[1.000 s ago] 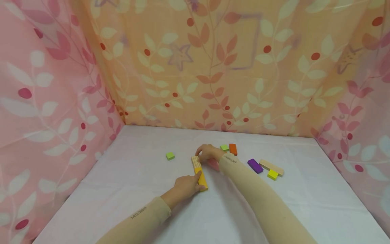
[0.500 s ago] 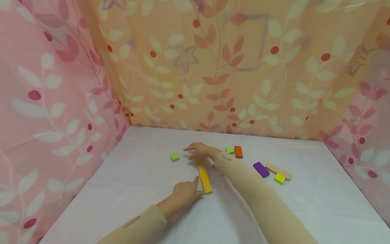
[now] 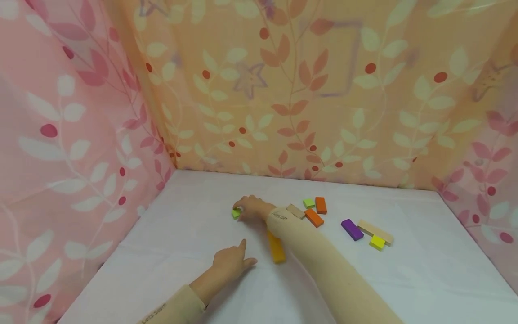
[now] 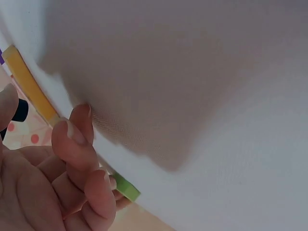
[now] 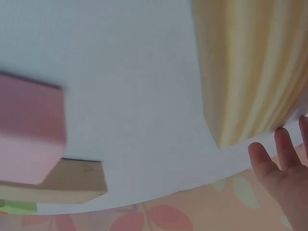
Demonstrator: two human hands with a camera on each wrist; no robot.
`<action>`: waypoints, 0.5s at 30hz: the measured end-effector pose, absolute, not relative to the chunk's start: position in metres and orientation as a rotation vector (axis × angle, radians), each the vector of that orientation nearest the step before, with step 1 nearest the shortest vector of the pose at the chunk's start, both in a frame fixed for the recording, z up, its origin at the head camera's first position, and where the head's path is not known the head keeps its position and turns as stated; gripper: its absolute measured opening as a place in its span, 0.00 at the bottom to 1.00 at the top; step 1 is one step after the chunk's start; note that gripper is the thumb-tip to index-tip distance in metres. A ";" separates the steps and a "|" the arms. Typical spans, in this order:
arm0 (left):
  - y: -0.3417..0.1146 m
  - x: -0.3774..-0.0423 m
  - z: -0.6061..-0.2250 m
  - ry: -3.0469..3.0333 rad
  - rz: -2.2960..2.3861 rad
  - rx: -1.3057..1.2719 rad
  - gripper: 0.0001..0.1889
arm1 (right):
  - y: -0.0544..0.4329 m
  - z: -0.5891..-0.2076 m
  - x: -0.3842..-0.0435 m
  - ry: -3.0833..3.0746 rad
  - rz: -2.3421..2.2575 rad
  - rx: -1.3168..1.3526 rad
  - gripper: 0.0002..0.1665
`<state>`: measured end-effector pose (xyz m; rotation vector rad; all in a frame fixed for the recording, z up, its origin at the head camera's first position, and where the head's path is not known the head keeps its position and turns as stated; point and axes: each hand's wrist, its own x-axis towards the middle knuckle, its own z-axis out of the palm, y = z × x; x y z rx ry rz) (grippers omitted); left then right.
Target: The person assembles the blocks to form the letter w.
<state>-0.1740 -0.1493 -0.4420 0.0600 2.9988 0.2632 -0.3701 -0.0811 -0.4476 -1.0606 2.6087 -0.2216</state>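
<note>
In the head view my right hand (image 3: 252,208) reaches over the table, thumb and forefinger on either side of a small light green block (image 3: 236,214), which they pinch. Below that forearm lies a yellow block (image 3: 277,250); the sleeve covers its far end. To its left, my left hand (image 3: 229,262) is held apart from every block, forefinger and thumb extended, other fingers loosely bent. The left wrist view also has the yellow block (image 4: 31,84) and the green block (image 4: 126,187). A striped wooden block (image 5: 250,67) fills the right wrist view's upper right, beside the right fingers (image 5: 263,161).
Right of the sleeve lie a plain wooden block (image 3: 296,211), two orange blocks (image 3: 314,218) and another green block (image 3: 309,203). Further right are a purple block (image 3: 352,230), a long wooden block (image 3: 376,231) and a yellow cube (image 3: 377,243). A pink block (image 5: 29,130) shows in the right wrist view.
My right hand has left the wooden end of the yellow block and moved left to the green block. My left hand has let go of the yellow block and drawn back leftward.
</note>
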 end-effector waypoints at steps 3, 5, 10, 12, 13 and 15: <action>-0.147 -0.174 -0.443 3.026 0.258 0.082 0.36 | -0.075 -0.450 -0.375 2.634 -0.220 -1.083 0.24; -0.146 -0.175 -0.443 3.044 0.257 0.095 0.35 | -0.068 -0.450 -0.378 2.633 -0.244 -1.088 0.22; -0.142 -0.179 -0.443 3.061 0.290 0.129 0.34 | -0.043 -0.445 -0.381 2.596 -0.456 -1.061 0.19; -0.141 -0.181 -0.446 3.076 0.315 0.149 0.34 | -0.032 -0.441 -0.378 2.572 -0.593 -1.054 0.18; -0.140 -0.183 -0.447 3.088 0.322 0.162 0.34 | -0.026 -0.439 -0.376 2.562 -0.656 -1.052 0.17; -0.137 -0.188 -0.449 3.111 0.332 0.182 0.33 | -0.016 -0.434 -0.372 2.552 -0.748 -1.046 0.16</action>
